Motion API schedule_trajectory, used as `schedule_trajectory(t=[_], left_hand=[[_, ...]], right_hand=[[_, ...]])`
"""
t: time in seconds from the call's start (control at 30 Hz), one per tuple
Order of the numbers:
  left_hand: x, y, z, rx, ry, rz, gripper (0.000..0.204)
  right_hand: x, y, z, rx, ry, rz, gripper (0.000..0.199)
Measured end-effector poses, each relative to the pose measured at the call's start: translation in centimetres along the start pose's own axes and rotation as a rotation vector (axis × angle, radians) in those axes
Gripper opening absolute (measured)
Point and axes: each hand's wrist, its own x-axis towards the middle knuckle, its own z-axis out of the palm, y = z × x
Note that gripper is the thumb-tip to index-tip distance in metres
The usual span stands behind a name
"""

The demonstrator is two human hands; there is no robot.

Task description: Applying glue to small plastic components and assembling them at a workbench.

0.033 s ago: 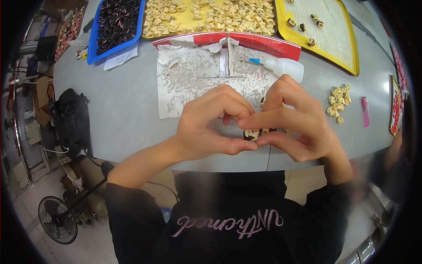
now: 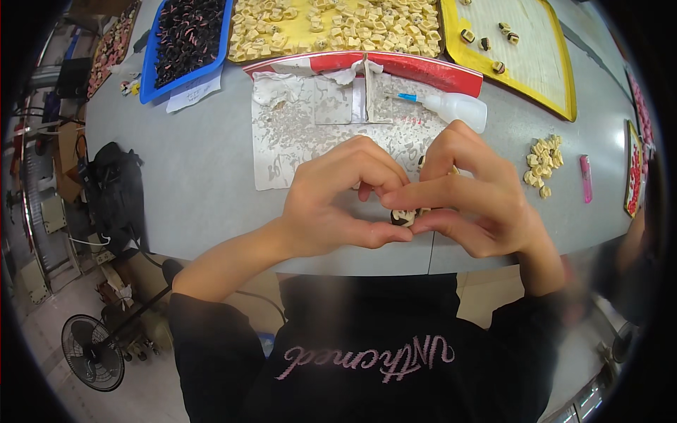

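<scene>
Over the grey bench, the left hand and right hand, curled nearly closed, pinch a small blocky cream piece, dark brown at lower left.

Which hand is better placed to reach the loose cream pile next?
Probably the right hand: the cream pile lies on its side, farther from the left hand. Both seem to hold one dark-and-cream piece.

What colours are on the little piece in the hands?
The piece is pale cream with a dark, nearly black part; best seen in the head view.
</scene>
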Motion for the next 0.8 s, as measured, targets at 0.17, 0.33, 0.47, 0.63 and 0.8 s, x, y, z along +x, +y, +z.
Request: schedule_trajectory(t=[0.17, 0.33, 0.47, 0.63, 0.8], left_hand=[[-0.1, 0.1, 0.0, -0.126, -0.043, -0.09, 0.031], [-0.5, 0.1, 0.1, -0.553, -0.059, -0.355, 0.028], [0.1, 0.7, -0.2, -0.65, -0.092, -0.448, 0.028], [0.4, 1.2, -0.2, -0.638, -0.107, -0.617, 0.029], [0.3, 0.9, -0.1, -0.634, -0.114, -0.581, 0.029]], right_hand=[[-0.2, 0.2, 0.4, -0.003, 0.077, -0.036, 0.032], [-0.1, 0.1, 0.6, -0.058, 0.122, -0.036, 0.033], [-0.2, 0.1, 0.8, -0.06, 0.118, -0.058, 0.036], [-0.3, 0.3, 1.0, -0.107, 0.115, -0.103, 0.034], [-0.4, 0.4, 1.1, -0.115, 0.133, -0.11, 0.034]])
